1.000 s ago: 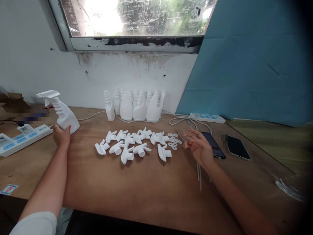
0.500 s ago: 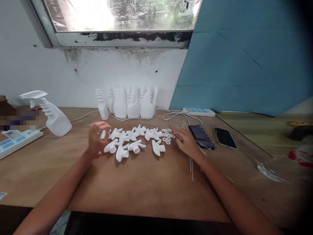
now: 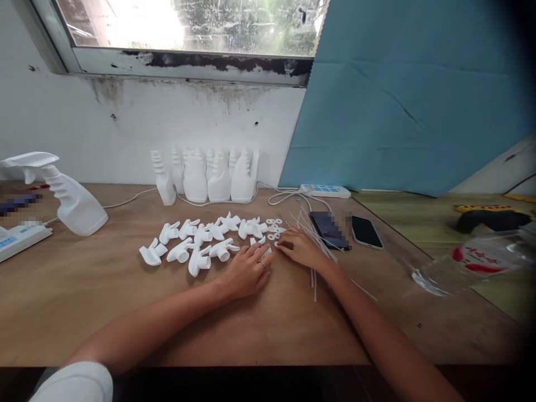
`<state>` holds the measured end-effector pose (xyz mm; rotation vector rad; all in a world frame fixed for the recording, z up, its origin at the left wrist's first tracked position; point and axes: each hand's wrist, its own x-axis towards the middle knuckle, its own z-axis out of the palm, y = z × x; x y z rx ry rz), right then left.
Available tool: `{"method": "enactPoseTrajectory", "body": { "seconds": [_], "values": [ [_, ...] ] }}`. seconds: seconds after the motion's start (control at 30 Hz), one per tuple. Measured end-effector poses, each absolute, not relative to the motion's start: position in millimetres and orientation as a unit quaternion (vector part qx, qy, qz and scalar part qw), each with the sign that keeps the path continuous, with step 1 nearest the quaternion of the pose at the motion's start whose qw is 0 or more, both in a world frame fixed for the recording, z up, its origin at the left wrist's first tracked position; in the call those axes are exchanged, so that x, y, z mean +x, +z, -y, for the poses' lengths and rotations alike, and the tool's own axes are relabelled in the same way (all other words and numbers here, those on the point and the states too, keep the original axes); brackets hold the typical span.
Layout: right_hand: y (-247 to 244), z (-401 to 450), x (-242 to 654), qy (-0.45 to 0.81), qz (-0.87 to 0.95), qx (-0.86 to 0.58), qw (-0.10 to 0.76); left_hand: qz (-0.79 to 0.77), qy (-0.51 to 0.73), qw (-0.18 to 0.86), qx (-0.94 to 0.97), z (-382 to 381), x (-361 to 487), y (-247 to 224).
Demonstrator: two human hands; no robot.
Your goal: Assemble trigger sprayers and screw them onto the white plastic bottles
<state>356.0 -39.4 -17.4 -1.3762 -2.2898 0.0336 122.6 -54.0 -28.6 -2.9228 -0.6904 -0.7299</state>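
Observation:
My left hand (image 3: 248, 270) is closed over a white spray trigger head (image 3: 263, 249) at the right end of a group of such heads, partly hiding it. My right hand (image 3: 298, 247) has its fingers bent down to the table beside several small white washers (image 3: 274, 229). Its fingertips are close together at the nearest washer; what they hold, if anything, is too small to make out. Several more trigger heads (image 3: 197, 261) lie loosely grouped left of my hands. Thin clear tubes (image 3: 315, 286) lie under and beside my right hand.
White spray bottles (image 3: 195, 181) stand along the wall. One bottle with its trigger head fitted (image 3: 79, 206) stands at left, near a power strip (image 3: 25, 241). Two phones (image 3: 367, 231), another power strip (image 3: 325, 191) and a clear plastic bottle (image 3: 456, 268) are at right.
My left hand has moved right, from the left end of the trigger heads to the one at their right end. My right hand has shifted slightly towards the washers. The view has turned a little.

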Motion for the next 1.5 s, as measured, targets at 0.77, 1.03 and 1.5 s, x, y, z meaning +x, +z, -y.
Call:
{"method": "enactPoseTrajectory", "body": {
  "seconds": [0.77,1.03,1.5],
  "values": [
    [-14.0,77.4,285.5,-0.029,0.865,-0.273,0.420,0.296,-0.335,-0.394,-0.803,59.6,84.7,-21.5],
    [-9.6,79.8,287.8,0.038,0.874,-0.266,0.405,0.310,-0.343,-0.413,-0.785,60.5,84.5,-27.4],
    [-9.9,77.5,290.0,0.031,0.902,-0.271,0.335,0.221,-0.336,-0.154,-0.903,48.8,80.0,-28.9]
  ]
}}
